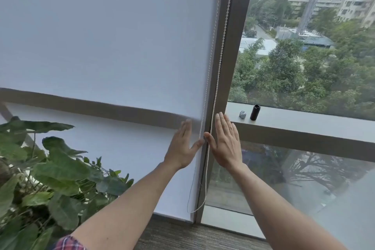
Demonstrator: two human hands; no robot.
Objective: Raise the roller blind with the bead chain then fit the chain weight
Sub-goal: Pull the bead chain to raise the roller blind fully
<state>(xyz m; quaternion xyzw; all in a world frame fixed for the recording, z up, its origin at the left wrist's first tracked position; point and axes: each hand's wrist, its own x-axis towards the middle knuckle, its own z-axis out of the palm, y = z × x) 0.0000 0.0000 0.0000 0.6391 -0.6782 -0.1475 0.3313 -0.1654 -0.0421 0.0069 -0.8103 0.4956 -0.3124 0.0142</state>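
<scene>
A white roller blind [105, 36] hangs fully down over the left window pane, reaching near the floor. Its white bead chain [218, 71] runs down in two strands along the brown window post and loops low near the floor. My left hand [183, 148] is flat and open, just left of the chain, its thumb touching a strand. My right hand [225, 144] is flat and open just right of the chain. A black cylindrical chain weight [255, 112] stands on the window ledge, with a small grey piece [242, 114] beside it.
A large leafy plant [46, 170] fills the lower left. The brown window post [229, 79] stands between the blind and the bare right pane. The ledge [304, 122] runs to the right at hand height. Carpeted floor lies below.
</scene>
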